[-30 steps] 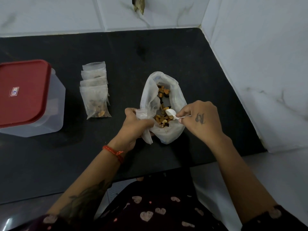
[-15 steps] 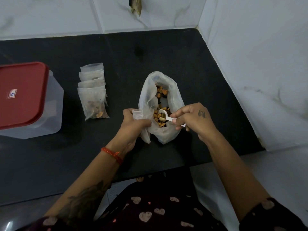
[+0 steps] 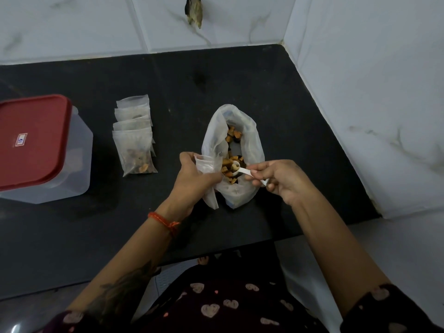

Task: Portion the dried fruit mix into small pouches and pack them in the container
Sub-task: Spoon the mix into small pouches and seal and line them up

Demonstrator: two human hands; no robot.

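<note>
An open plastic bag (image 3: pixel 252 131) of dried fruit mix (image 3: pixel 232 136) lies on the black counter. My left hand (image 3: pixel 194 179) grips a small clear pouch (image 3: pixel 207 164) at the bag's left rim, its mouth facing right. My right hand (image 3: pixel 282 179) pinches the handle of a white plastic spoon (image 3: pixel 242 171). The spoon's bowl carries fruit pieces and sits at the pouch mouth, above the mix. Several filled pouches (image 3: pixel 134 140) lie in an overlapping row to the left. A clear container with a red lid (image 3: pixel 33 143) stands at the far left, shut.
White tiled walls (image 3: pixel 360 80) close the counter at the back and the right. The counter's front edge (image 3: pixel 216 253) runs just below my forearms. Bare black counter (image 3: pixel 72 231) lies in front of the container and pouches.
My right hand has turned and drawn the spoon leftward out of the mix, now loaded, up to the pouch mouth. My left hand has kept the pouch in place.
</note>
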